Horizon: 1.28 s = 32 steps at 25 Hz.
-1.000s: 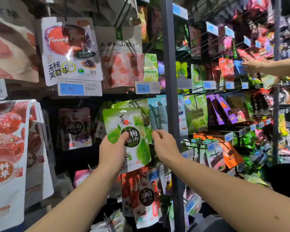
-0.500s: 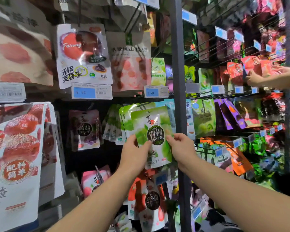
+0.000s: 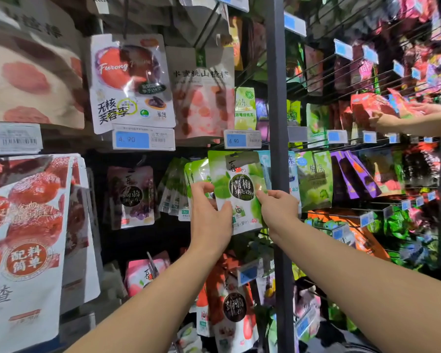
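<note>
Green pouch [image 3: 240, 174] between left hand [image 3: 209, 221], right hand [image 3: 278, 210] fingers [image 3: 262, 195], apparently pinched.

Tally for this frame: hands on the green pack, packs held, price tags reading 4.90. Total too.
hands on it, left hand and right hand: 2
green pack, held: 1
4.90 tags: 2
total: 5
</note>
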### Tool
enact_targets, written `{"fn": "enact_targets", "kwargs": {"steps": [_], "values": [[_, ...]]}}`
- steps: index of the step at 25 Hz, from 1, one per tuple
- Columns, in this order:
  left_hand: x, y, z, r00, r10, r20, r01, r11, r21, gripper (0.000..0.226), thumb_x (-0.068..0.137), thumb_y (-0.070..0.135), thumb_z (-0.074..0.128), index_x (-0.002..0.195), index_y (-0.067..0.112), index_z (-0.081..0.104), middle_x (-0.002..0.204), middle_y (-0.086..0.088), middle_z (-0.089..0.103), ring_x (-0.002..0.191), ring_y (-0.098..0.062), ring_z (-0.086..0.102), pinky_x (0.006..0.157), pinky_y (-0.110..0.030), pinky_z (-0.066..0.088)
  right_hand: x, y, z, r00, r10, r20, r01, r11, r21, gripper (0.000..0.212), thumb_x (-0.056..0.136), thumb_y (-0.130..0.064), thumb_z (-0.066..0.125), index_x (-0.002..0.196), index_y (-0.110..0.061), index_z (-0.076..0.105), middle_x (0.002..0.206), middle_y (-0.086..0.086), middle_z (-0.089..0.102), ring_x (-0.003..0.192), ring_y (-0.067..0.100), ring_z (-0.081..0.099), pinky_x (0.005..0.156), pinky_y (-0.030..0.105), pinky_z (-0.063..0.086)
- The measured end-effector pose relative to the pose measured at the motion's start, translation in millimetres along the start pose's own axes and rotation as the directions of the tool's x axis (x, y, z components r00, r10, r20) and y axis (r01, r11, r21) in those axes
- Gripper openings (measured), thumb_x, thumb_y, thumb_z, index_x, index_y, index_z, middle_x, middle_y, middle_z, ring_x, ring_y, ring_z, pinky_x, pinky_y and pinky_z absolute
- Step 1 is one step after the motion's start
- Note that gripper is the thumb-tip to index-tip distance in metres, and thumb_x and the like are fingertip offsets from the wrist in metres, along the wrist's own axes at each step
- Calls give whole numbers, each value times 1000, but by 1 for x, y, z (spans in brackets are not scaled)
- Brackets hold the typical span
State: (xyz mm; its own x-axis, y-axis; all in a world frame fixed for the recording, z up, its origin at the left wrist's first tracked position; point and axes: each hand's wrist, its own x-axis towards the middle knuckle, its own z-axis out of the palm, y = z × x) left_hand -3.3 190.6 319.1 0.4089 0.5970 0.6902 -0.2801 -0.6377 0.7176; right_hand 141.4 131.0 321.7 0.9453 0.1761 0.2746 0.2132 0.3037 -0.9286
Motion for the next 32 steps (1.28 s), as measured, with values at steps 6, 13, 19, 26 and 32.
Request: {"fn": "enact_targets", "kwargs": {"steps": [6, 13, 19, 26, 32], "values": [[3, -18, 3, 1000, 12, 20, -14, 995, 97, 44, 93, 17, 70, 127, 29, 45, 126, 13, 47, 108, -5, 50, 93, -18, 42, -7, 3, 0, 998, -57, 0, 57, 996, -68, 18, 97, -31, 67, 105, -15, 70, 99, 4, 72, 96, 25, 69, 83, 39, 57], [6, -42, 2, 994, 96, 48, -104, 970, 219, 56, 91, 10, 71, 139, 22, 44, 128, 15, 41, 113, 9, 36, 95, -2, 32, -27, 36, 1, 873, -372, 315, 467, 821, -327, 74, 91, -31, 65, 157, -30, 32, 153, -5, 43, 143, 14, 37, 121, 42, 31], [17, -74, 1, 993, 96, 64, -113, 913, 392, 59, 95, 17, 68, 147, 27, 42, 155, 4, 28, 142, -22, 22, 116, -40, 31, -13, 38, 16, 881, -180, 437, 367, 843, -394, 74, 103, -28, 57, 164, -20, 16, 167, -5, 25, 154, 15, 23, 121, 29, 20], [44, -97, 1, 999, 13, 47, -30, 925, 379, 57, 99, 18, 64, 149, 26, 38, 168, 5, 6, 155, -22, 15, 117, -40, 30, 11, 46, 50, 920, -125, 373, 306, 824, -478, 76, 93, -41, 64, 159, -31, 27, 152, 9, 41, 144, 31, 39, 120, 48, 33], [47, -109, -4, 998, -64, -29, 70, 953, 293, 73, 96, 33, 68, 153, 19, 26, 163, 6, 16, 151, -21, 24, 117, -37, 33, 12, 48, 49, 948, -114, 299, 273, 776, -569, 103, 88, -50, 64, 163, -19, 0, 169, 11, 3, 156, 33, 0, 123, 50, 14]]}}
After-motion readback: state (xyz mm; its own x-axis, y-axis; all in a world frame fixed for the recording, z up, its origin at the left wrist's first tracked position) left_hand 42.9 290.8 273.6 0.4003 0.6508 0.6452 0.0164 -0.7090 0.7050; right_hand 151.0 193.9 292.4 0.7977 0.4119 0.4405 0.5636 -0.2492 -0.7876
